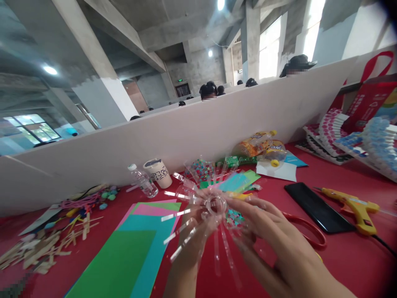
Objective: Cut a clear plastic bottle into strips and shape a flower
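A clear plastic bottle top (pixel 216 205), cut into several thin strips that fan out all round its neck, is held up over the table. My left hand (pixel 188 234) reaches up from below and grips it from beneath, with the fingers partly hidden by the plastic. At its right side is my right hand (pixel 276 240), fingers stretched and apart, the fingertips at or near the neck's rim. Just behind the strips lie small coloured stars (pixel 235 218) in a clear holder. Red-handled scissors (pixel 310 234) lie partly under my right hand.
Coloured paper sheets (pixel 118 260) lie left, with wooden sticks (pixel 46 248) beyond. A small bottle (pixel 144 181) and a paper cup (pixel 159 173) stand by the white partition (pixel 186 136). Crushed bottles (pixel 257 142) lie behind. At right are a phone (pixel 319 207) and a yellow glue gun (pixel 353 205).
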Demonstrator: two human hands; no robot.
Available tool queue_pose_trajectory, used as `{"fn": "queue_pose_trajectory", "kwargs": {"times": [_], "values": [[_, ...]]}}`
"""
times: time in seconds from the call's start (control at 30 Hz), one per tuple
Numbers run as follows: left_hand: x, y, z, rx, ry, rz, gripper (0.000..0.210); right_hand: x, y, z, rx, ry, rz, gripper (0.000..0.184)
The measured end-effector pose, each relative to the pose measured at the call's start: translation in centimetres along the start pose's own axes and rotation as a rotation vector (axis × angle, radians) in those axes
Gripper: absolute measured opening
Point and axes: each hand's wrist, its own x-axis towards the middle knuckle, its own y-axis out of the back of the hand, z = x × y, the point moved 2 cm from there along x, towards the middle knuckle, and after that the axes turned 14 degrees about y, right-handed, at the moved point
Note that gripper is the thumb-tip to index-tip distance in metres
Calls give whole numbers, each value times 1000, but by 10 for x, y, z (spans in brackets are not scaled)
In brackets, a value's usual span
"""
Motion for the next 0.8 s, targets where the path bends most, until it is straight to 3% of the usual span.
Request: {"fn": "queue_pose_trajectory", "kwargs": {"times": [0.2,0.47,0.8], "values": [[0,-4,2,-52,57,22,27,-2,1,-2,-38,65,4,52],[3,-2,4,-6,-50,-37,25,2,2,-2,-47,68,90,35],[-2,-8,3,-4,14,110,23,3,1,-1,-109,81,121,37]]}}
